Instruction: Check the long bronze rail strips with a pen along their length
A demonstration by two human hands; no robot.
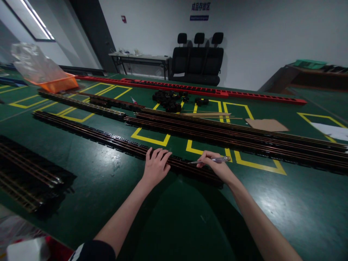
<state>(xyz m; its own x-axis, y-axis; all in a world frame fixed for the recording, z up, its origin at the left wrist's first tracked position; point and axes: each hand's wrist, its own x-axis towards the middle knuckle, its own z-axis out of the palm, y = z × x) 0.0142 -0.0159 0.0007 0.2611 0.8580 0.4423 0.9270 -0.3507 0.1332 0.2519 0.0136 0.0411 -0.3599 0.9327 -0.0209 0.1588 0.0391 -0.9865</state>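
Note:
A long black rail [108,139] with copper-coloured strips lies slantwise across the green table in front of me. My left hand [157,163] grips it near its right part, the fingers curved over the far side and the thumb on the near side. Pinched in my right hand [213,164] is a slim screwdriver [220,159] with a clear handle. Its thin metal shaft points left, and the tip is at the rail, just right of my left hand. Whether the tip touches the rail I cannot tell.
More black rails [233,136] lie behind, and others [29,170] at the left. Further back are a pile of black parts [168,99], thin wooden sticks [206,114], cardboard [266,124], a long red strip [261,97] and an orange bin [58,84] with plastic bags.

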